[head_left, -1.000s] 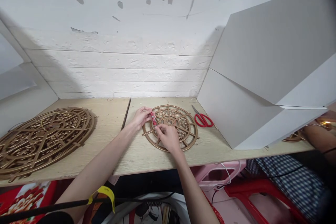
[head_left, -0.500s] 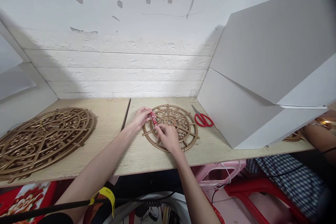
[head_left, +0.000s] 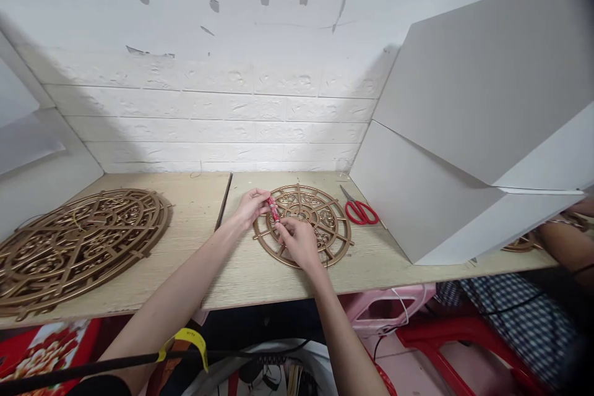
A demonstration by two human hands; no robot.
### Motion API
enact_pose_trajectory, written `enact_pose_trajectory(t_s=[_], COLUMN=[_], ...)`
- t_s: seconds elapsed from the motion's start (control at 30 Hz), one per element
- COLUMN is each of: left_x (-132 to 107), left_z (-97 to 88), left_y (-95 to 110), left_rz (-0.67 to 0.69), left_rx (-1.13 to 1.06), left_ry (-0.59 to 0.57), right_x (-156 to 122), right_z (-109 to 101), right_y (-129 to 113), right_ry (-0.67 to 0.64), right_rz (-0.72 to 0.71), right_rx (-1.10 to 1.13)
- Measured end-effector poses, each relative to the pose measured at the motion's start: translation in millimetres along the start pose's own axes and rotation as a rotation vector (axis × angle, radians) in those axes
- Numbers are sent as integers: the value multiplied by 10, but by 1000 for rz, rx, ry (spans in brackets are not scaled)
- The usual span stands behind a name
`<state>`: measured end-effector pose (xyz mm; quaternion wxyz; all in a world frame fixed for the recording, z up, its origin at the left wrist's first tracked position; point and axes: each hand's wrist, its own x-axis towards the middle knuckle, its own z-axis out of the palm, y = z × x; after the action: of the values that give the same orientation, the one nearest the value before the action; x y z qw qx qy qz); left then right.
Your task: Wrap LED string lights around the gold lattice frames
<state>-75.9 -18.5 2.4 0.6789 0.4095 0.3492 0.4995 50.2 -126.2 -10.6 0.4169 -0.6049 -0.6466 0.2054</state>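
A small red cylindrical piece with pale markings (head_left: 273, 208) is held tilted between my two hands. My left hand (head_left: 253, 205) pinches its upper end, fingers closed. At its lower end, the fingers of my right hand (head_left: 298, 238) are closed on it too. Just beneath both hands a round gold-brown openwork panel (head_left: 341, 238) with scroll patterns lies flat on the table, partly covered by them. What exactly the red piece is, I cannot make out.
Red-handled scissors (head_left: 361, 211) lie right of the panel. Similar round panels (head_left: 88, 235) are stacked at the left. A large white board partition (head_left: 431, 198) stands at the right, with another person's arm (head_left: 568, 247) beyond it. A black gap strip (head_left: 223, 201) crosses the wooden table.
Both hands keep their hold on the red piece with hardly any movement. The whole view has shifted slightly, and the other person's arm at the far right has moved a little.
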Motion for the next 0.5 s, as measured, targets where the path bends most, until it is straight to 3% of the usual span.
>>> enact_pose_trajectory(t_s=[0.5], left_x=[9], left_z=[-23], left_y=[18], left_rz=[47], left_rx=[89], left_ry=[16], right_x=[40], right_z=[83], right_y=[140], right_ry=[129], right_rz=[-13], right_rx=[270])
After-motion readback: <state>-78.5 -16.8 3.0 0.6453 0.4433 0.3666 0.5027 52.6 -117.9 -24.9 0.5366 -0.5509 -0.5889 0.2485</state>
